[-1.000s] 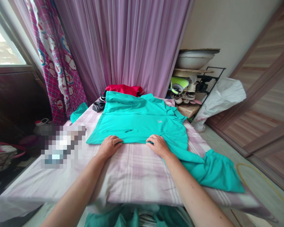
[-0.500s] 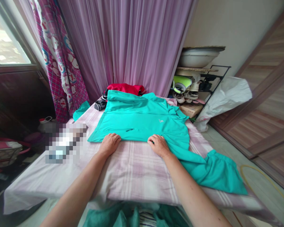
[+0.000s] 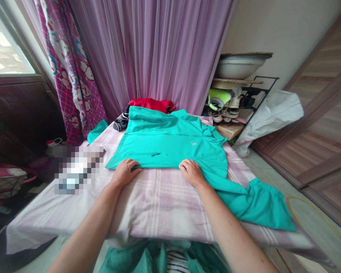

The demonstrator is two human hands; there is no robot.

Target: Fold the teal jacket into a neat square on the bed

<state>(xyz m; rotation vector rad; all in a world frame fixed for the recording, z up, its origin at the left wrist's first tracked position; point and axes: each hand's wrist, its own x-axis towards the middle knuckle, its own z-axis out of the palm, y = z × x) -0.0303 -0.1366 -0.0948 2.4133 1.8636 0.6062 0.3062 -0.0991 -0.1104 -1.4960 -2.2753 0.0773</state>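
Note:
A teal jacket [image 3: 165, 140] lies sideways on the table, its hem to the left and its collar end to the right. It has a zipped pocket and a small pale logo. One sleeve [image 3: 261, 204] stretches toward the near right corner, bunched at the cuff. My left hand [image 3: 126, 171] rests on the jacket's near edge by the hem, thumb spread away from the fingers. Farther right along that edge, my right hand [image 3: 191, 172] has its fingers curled over the fabric.
A checked cloth [image 3: 153, 204] covers the table. Behind the jacket are a red garment [image 3: 152, 103] and a dark bundled one [image 3: 121, 123]. A blurred-out object [image 3: 76, 170] lies at the left. Beyond the right edge stand a shoe rack [image 3: 265, 91] and a white sack [image 3: 275, 113].
My left hand has shifted slightly left along the jacket's edge, and its thumb has spread out. My right hand and the jacket stay nearly in place.

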